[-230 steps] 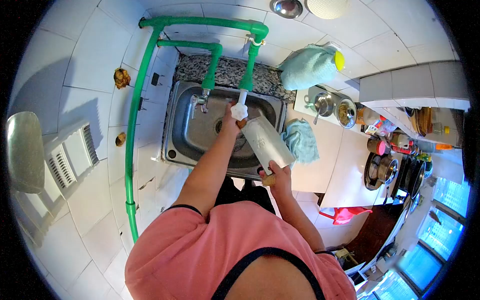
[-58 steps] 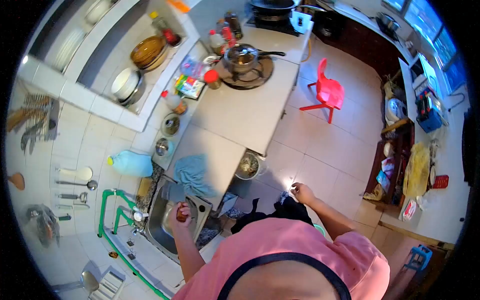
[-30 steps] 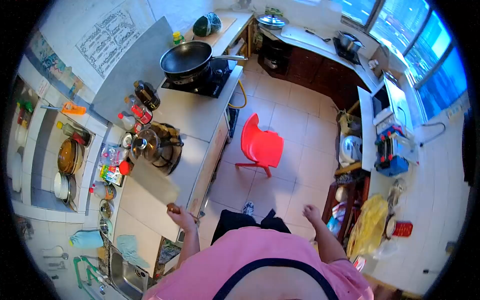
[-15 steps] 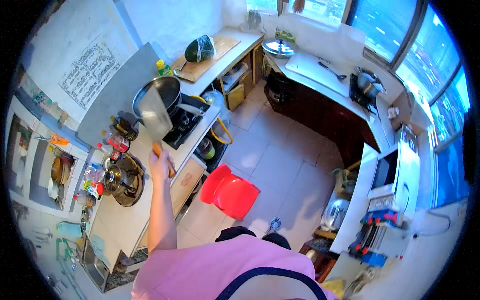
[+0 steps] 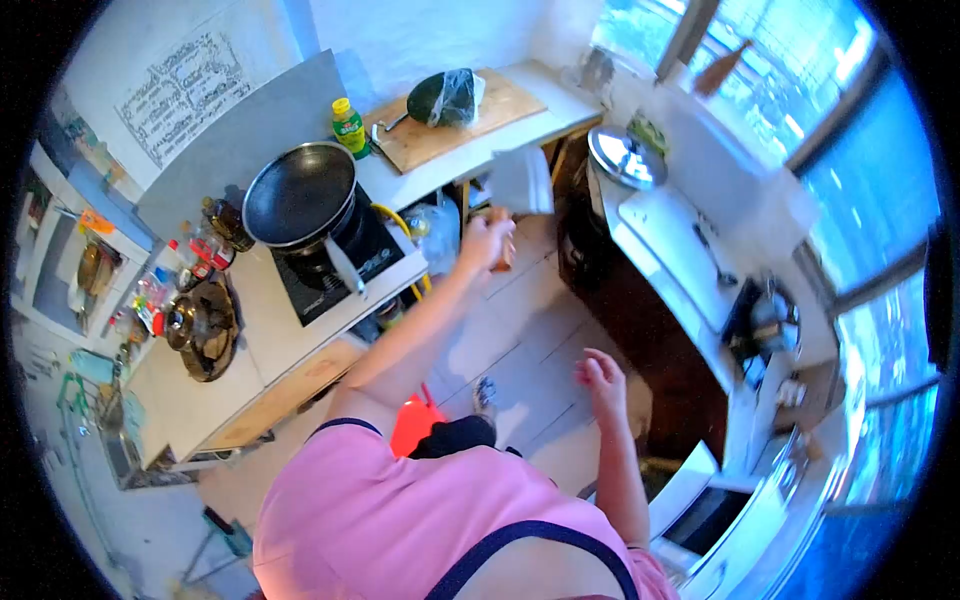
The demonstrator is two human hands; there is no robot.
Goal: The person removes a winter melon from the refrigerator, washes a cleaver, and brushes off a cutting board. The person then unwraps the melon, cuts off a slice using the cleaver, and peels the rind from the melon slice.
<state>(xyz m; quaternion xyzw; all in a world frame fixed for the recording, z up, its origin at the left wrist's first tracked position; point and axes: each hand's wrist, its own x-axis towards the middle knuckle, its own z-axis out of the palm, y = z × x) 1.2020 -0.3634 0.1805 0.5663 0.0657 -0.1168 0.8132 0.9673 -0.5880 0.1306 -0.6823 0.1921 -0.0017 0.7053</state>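
My left hand point(image 5: 487, 244) grips a cleaver point(image 5: 524, 182) by its wooden handle. The broad blade, slightly blurred, points up and right, above the floor in front of the counter shelf. Beyond it on the counter, a wooden cutting board point(image 5: 508, 110) carries a dark green melon point(image 5: 428, 101) partly wrapped in clear plastic. A peeler-like tool point(image 5: 392, 126) rests at the board's left edge. My right hand point(image 5: 602, 382) hangs over the floor with loosely bent fingers and holds nothing.
A wok point(image 5: 302, 192) sits on the black cooktop point(image 5: 335, 268), its handle toward me. Near it stand a yellow-green bottle point(image 5: 349, 128) and several sauce bottles. A red stool point(image 5: 414, 425) is close to my legs. Across the floor, a lidded pan point(image 5: 627, 157) stands on the right counter.
My left hand has carried the cleaver from beside the wok rightward, toward the cutting board's end of the counter. My right hand has come into view. My body has moved forward past the stool.
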